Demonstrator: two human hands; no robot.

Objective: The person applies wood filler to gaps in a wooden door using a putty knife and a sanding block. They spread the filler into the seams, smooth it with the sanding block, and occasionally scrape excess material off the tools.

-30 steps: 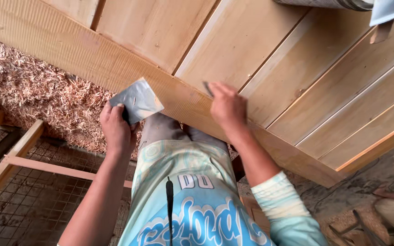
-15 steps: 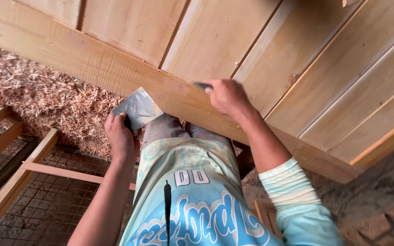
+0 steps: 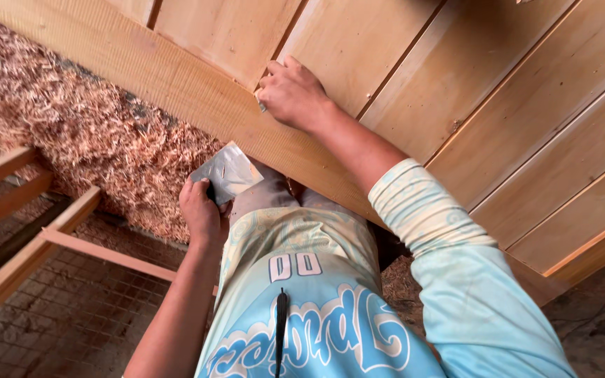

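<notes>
A wide metal scraper (image 3: 229, 171) is gripped by its handle in the left hand (image 3: 201, 210), the fingers clenched around it and the grey blade turned upward, just below the lower edge of a long wooden rail (image 3: 176, 91). The blade is not touching the wood; it is held close to the body, above the light blue printed shirt (image 3: 302, 315). The right hand (image 3: 292, 94) is pressed against the rail where it meets the vertical boards of the panel (image 3: 456, 84), its fingers curled over a small grey object (image 3: 261, 106) of which only a sliver can be seen; what that object is cannot be told. Compared with the picture half a second earlier, the right hand is seen further up the rail and nearer the seam between two boards, where before it lay lower on the rail's face with the small tool showing at the fingertips. The left hand and scraper are held much as they were, still below the rail. A heap of wood shavings (image 3: 71, 133) is seen to the left behind the rail, and a wooden frame (image 3: 36, 238) over wire mesh (image 3: 85, 315) lies below it.
</notes>
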